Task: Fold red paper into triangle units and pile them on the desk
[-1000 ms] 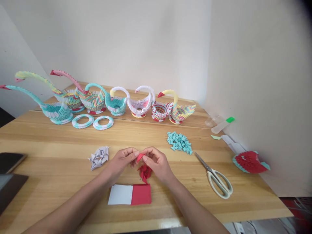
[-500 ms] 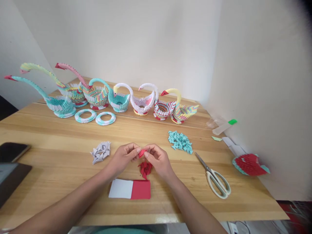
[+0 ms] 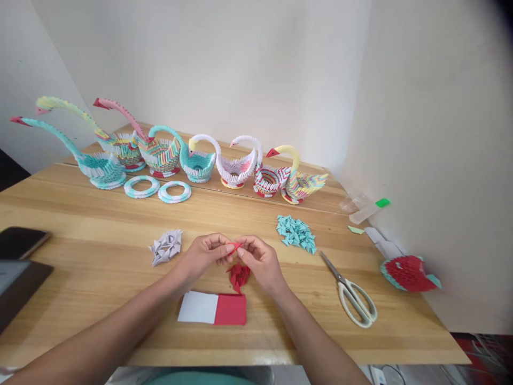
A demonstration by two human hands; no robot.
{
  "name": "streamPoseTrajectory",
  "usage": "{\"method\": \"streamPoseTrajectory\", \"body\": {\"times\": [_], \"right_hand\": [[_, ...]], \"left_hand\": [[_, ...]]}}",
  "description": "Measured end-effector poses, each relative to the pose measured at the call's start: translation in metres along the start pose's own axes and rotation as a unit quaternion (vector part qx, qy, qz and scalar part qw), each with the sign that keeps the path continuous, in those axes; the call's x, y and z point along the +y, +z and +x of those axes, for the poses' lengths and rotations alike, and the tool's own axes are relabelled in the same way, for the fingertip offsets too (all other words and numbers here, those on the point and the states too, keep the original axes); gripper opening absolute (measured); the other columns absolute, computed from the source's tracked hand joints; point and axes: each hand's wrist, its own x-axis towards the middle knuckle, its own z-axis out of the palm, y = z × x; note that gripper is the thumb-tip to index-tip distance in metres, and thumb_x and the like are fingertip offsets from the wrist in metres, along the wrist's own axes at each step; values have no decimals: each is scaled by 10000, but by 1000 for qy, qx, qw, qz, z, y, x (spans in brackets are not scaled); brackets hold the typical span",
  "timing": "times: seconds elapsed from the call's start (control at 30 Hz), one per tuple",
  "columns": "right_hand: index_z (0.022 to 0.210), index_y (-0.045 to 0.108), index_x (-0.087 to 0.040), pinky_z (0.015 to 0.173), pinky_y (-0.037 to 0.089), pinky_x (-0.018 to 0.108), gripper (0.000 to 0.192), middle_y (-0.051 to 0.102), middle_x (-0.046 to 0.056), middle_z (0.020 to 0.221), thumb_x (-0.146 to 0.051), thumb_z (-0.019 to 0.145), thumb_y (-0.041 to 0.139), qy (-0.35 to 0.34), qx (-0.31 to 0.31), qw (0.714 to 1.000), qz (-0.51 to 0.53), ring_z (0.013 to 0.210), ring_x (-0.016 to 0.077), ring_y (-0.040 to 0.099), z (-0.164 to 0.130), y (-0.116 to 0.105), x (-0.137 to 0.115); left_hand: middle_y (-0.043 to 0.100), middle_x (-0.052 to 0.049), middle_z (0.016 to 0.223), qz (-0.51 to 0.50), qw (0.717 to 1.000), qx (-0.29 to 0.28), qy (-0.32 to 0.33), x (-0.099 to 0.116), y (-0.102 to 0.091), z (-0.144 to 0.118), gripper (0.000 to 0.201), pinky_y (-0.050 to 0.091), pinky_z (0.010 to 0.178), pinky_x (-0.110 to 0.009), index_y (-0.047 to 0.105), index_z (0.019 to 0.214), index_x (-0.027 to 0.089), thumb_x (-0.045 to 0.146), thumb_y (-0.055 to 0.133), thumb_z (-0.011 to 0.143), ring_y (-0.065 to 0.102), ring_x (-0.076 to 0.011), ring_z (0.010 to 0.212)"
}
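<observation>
Between the fingertips of both hands is a small folded piece of red paper [image 3: 235, 247]. My left hand [image 3: 210, 253] pinches its left side, and my right hand [image 3: 258, 259] pinches its right side. Just below them lies a small pile of red folded paper pieces [image 3: 239, 276]. Nearer to me, a stack of white paper [image 3: 197, 307] and a stack of red paper [image 3: 230, 310] lie side by side. Left of my hands is a pile of pale grey-lilac folded pieces [image 3: 166, 247]. Teal folded paper triangles [image 3: 295, 233] are heaped to the right, farther back.
Scissors [image 3: 350, 291] lie at the right, blades pointing away. Several paper swans [image 3: 198, 166] line the back, with two paper rings [image 3: 175, 199] in front. A phone [image 3: 22, 241] and a dark device [image 3: 24, 286] sit at left. A red and teal paper model [image 3: 411, 272] stands by the right wall.
The red paper between my fingers has changed shape, from a small flat-looking piece to a pointed triangle. Both hands stay in nearly the same place. The view has shifted slightly.
</observation>
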Motion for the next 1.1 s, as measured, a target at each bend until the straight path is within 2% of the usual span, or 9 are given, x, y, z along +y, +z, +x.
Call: {"method": "streamPoseTrajectory", "body": {"times": [0.27,0.47,0.63,0.73,0.8,0.87,0.97,1.03,1.1], "right_hand": [[887,671,-206,661,495,292,240,670,13,776,-418,774,692,8,-1,1000,5,679,151,590,-1,-2,2],[864,688,-207,633,498,281,248,665,12,750,-430,758,710,7,10,1000,5,656,146,581,-1,-2,4],[858,683,-204,633,519,296,270,686,27,774,-454,759,706,0,14,1000,-7,676,164,610,-1,-2,4],[861,671,-198,660,521,295,211,696,34,786,-401,801,661,-12,18,999,-29,697,169,629,-1,-1,5],[870,669,-194,691,519,295,156,707,43,812,-336,825,622,-26,34,997,-64,724,174,641,-2,-1,6],[865,669,-192,707,513,291,114,708,45,822,-271,828,594,-45,56,991,-113,738,176,641,-3,0,6],[839,661,-197,691,502,281,95,685,25,778,-200,813,570,-80,75,977,-182,708,169,622,-4,1,5],[831,653,-203,683,497,278,105,672,16,765,-171,808,556,-102,78,969,-210,695,165,613,-5,2,4],[831,646,-209,679,495,277,115,667,14,768,-157,809,546,-115,80,965,-224,694,164,613,-5,3,3]], "left_hand": [[655,-4,614,-37,999,-23,-29,-4,-3,1,334,437,589,-244,630,709,141,449,760,706,548,-109,544],[641,4,588,-40,999,-22,-26,-2,-2,-1,331,429,580,-240,637,696,143,446,770,693,540,-107,533],[632,-3,583,5,1000,-13,-12,-5,-1,1,353,424,567,-241,627,700,145,481,737,702,527,-110,529],[654,-10,636,69,996,24,42,-6,2,1,304,437,583,-250,637,787,153,441,710,719,556,-133,576],[681,-16,721,156,980,76,101,-6,5,-1,234,448,613,-256,652,879,176,360,692,741,583,-154,647],[696,-19,807,259,947,112,156,-6,8,-4,166,452,640,-258,660,912,205,281,669,764,584,-160,685],[703,-27,902,354,905,106,211,-7,9,-7,124,459,691,-270,658,920,226,208,618,804,594,-166,727],[705,-34,934,377,893,93,227,-8,8,-8,152,464,733,-284,650,945,227,173,588,816,613,-179,784],[709,-36,920,379,893,87,224,-9,8,-8,165,470,741,-288,646,949,219,155,574,814,626,-183,793]]}}
